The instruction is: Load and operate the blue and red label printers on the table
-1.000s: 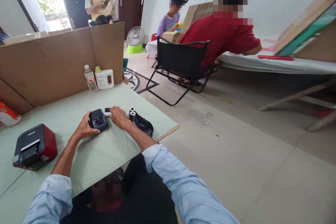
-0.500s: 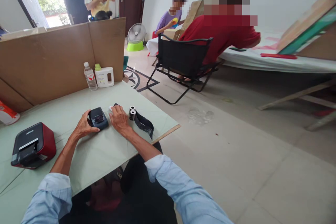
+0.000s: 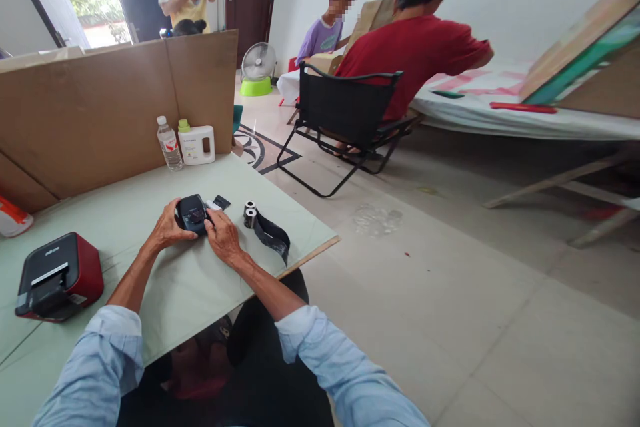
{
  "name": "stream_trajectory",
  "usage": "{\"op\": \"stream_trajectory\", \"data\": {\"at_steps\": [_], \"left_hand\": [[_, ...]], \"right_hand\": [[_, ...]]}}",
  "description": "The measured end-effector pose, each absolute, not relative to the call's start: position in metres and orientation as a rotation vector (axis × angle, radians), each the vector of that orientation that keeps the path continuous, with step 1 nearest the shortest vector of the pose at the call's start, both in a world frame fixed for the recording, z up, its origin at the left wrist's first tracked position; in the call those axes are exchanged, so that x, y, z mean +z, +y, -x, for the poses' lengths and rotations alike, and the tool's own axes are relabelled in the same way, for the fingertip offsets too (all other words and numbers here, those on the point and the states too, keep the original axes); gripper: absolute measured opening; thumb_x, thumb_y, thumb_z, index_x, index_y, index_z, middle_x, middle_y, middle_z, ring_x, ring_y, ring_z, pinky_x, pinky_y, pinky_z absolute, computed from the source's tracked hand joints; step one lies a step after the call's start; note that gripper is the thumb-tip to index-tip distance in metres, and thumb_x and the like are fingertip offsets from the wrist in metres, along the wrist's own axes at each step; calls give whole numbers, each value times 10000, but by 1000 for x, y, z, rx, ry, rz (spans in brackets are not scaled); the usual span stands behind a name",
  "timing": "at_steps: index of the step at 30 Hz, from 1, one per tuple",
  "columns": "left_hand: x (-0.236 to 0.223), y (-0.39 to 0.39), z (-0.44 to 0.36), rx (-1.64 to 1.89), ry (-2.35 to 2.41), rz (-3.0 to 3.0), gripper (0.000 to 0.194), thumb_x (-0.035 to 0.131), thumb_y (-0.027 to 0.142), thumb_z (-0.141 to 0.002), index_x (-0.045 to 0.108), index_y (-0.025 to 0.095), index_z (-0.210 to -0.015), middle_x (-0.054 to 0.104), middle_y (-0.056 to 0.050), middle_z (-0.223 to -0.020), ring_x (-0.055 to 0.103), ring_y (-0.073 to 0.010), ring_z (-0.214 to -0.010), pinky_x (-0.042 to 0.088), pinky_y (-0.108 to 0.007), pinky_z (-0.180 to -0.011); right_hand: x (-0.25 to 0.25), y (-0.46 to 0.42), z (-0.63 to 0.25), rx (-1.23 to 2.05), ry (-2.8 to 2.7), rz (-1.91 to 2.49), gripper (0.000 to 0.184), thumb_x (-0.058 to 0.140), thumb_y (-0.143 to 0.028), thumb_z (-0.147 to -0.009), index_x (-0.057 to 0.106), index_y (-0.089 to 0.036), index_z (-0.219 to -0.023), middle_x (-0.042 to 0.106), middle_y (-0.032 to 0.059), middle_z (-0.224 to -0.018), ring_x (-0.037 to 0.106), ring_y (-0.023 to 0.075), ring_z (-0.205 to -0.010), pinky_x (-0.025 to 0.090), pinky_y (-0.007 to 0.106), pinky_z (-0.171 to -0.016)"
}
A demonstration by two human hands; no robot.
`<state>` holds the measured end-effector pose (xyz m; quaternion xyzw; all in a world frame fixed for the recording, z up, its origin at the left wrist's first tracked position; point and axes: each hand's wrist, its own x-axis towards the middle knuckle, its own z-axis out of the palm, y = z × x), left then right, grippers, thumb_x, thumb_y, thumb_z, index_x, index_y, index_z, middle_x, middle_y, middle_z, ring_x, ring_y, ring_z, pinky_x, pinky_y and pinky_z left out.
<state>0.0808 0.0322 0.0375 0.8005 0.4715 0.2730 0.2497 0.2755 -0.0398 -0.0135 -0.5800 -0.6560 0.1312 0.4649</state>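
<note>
My left hand [image 3: 169, 227] grips the left side of a small dark label printer [image 3: 192, 213], fingers behind it and thumb along its near edge. The device is slightly raised and tilted. On its right side my right hand [image 3: 223, 236] holds the edge with thumb and fingers bent. Just beyond my right fingers lie a small white piece [image 3: 214, 204], partly hidden, and a flat black piece [image 3: 221, 202]. To their right stand two small rolls [image 3: 250, 215], and a black ribbon [image 3: 273, 237] trails from them towards the table's edge.
A larger red and black printer [image 3: 61, 277] sits at the left. Behind are a water bottle [image 3: 170, 145], a white jug [image 3: 198, 145] and a cardboard screen [image 3: 115, 107]. The table's wooden edge [image 3: 313, 255] ends at the right. A person in red sits on a black chair [image 3: 345, 103].
My right hand has moved left from the small white and black pieces onto the printer's right side. The black piece now shows more fully. The printer has been turned and tilted slightly.
</note>
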Motion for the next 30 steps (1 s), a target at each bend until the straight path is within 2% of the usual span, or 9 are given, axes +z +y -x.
{"op": "stream_trajectory", "data": {"at_steps": [7, 11, 15, 17, 19, 23, 27, 30], "left_hand": [[29, 45, -91, 782, 1234, -2147, 1219, 985, 446, -489, 444, 157, -1543, 565, -174, -1476, 609, -366, -1258, 483, -521, -1124], [31, 37, -96, 723, 1312, -2148, 1222, 965, 421, -529, 395, 134, -1572, 518, -215, -1544, 578, -416, -1337, 466, -551, -1152], [33, 6, -100, 646, 1381, -2199, 1064, 889, 362, -667, 392, 161, -1586, 513, -222, -1574, 515, -452, -1440, 435, -586, -1187], [37, -22, -98, 630, 1388, -2244, 944, 856, 320, -716, 450, 197, -1560, 501, -213, -1597, 491, -455, -1474, 414, -611, -1205], [46, -57, -91, 647, 1314, -2317, 801, 815, 284, -771, 525, 245, -1517, 499, -178, -1614, 479, -424, -1498, 394, -606, -1235], [91, -129, -51, 904, 1355, -2424, 639, 721, 264, -874, 576, 286, -1496, 504, -96, -1625, 448, -366, -1529, 357, -598, -1283], [130, -175, 33, 1411, 1805, -2202, 685, 745, 270, -848, 557, 255, -1506, 501, -99, -1613, 422, -366, -1542, 303, -586, -1315], [122, -188, 106, 1611, 2007, -1769, 817, 785, 334, -785, 499, 221, -1541, 464, -163, -1627, 438, -402, -1529, 429, -594, -1217]], "right_hand": [[-22, -39, -278, 261, -1606, 1460, 460, 397, -246, -1057, 628, -150, -1442, 647, 166, -1422, 564, 280, -1336, 449, 440, -1197], [-24, -43, -277, 216, -1601, 1432, 461, 393, -257, -1051, 632, -93, -1410, 625, 208, -1425, 550, 299, -1330, 442, 461, -1197], [-27, -46, -277, 136, -1565, 1373, 451, 373, -267, -1052, 644, -115, -1378, 628, 208, -1400, 550, 306, -1324, 451, 499, -1181], [-27, -48, -278, 79, -1562, 1333, 452, 356, -275, -1058, 650, -124, -1367, 630, 207, -1386, 559, 306, -1314, 457, 514, -1172], [-26, -51, -278, 26, -1587, 1291, 459, 352, -288, -1064, 650, -118, -1368, 626, 215, -1390, 560, 315, -1312, 457, 532, -1166], [-19, -60, -270, -1, -1698, 1221, 449, 417, -305, -1057, 619, -145, -1425, 597, 213, -1446, 527, 342, -1373, 431, 588, -1179], [-9, -69, -231, 106, -1826, 1095, 484, 493, -340, -1040, 577, -158, -1481, 598, 206, -1462, 531, 344, -1400, 413, 594, -1211], [2, -78, -185, 352, -1965, 987, 615, 594, -413, -1007, 509, -127, -1544, 581, 218, -1509, 544, 329, -1421, 419, 546, -1235]]}}
